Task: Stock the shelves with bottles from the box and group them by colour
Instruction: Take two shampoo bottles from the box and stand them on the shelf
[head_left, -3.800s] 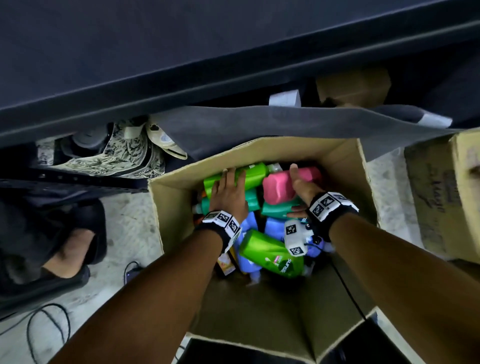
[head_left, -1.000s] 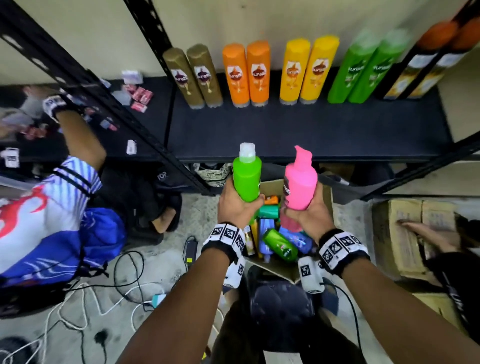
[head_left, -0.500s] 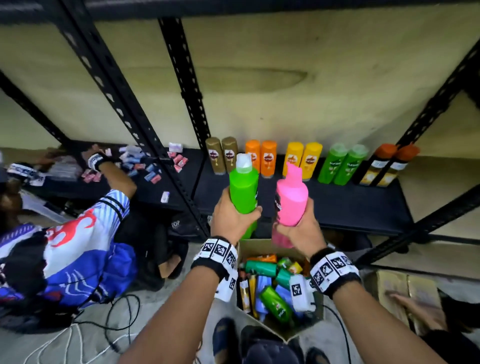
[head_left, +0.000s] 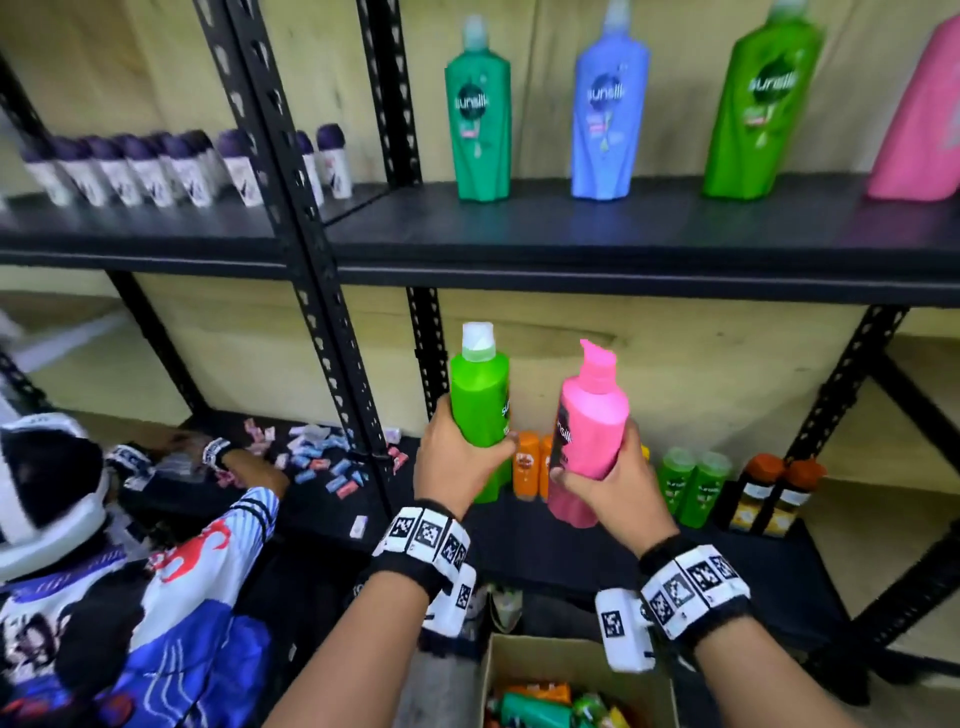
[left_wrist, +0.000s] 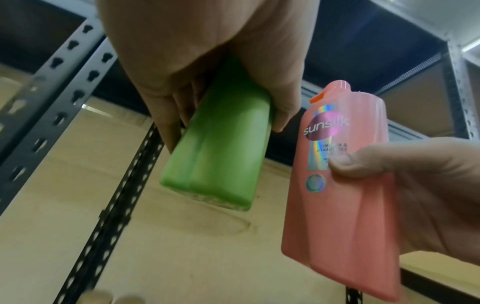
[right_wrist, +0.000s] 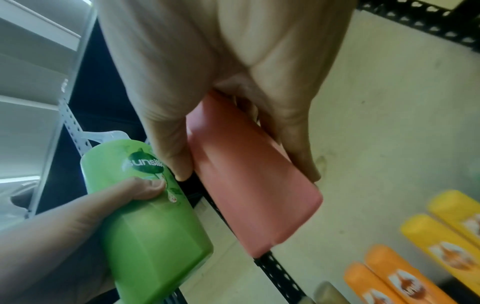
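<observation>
Green plastic shampoo bottle (head_left: 480, 400) with a white cap, labelled "sunsilk", stands upright in the left hand (head_left: 457, 462), fingers wrapped round its lower half. Beside it, the right hand (head_left: 618, 483) grips one pink "sunsilk" pump bottle (head_left: 589, 431). Both are held before the black metal shelf (head_left: 623, 244), where four large bottles stand: teal, blue, green, pink. Below sits the open cardboard box (head_left: 571, 670).

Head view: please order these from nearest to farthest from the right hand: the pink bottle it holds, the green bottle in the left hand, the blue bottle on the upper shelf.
1. Pink bottle: gripped in the right hand.
2. Green bottle: just to the left, in the left hand.
3. Blue bottle: above, on the upper shelf.
</observation>
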